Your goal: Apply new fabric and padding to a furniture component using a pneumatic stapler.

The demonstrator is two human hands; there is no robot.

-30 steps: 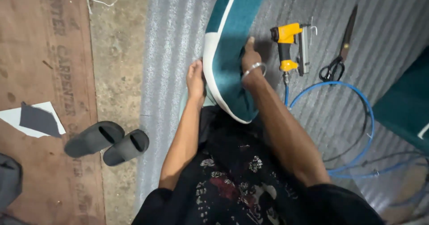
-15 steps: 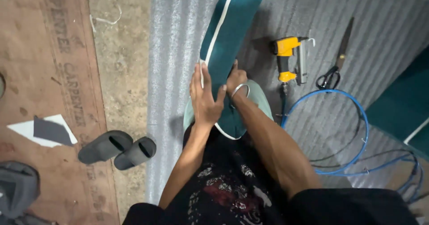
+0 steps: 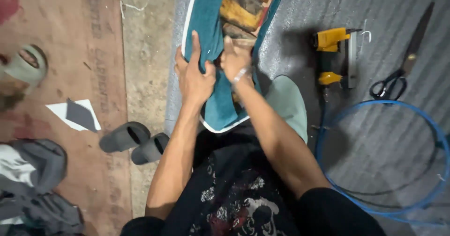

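- Head view, surroundings: a yellow and black pneumatic nail gun lies on the grey ribbed floor mat to the right, with black-handled scissors just beyond it and a blue air hose looping below. A pair of grey slippers sits left of the person, on the brown board floor, near a white and grey paper scrap and a heap of grey cloth.
- Head view, hands: the left hand lies flat, fingers spread, pressing the teal fabric with white piping. The right hand, wearing a silver bracelet, is closed, pinching the fabric's inner edge.
- Head view, the piece: the fabric wraps a long panel running up from the person's lap; its open middle shows yellow and brown boards.
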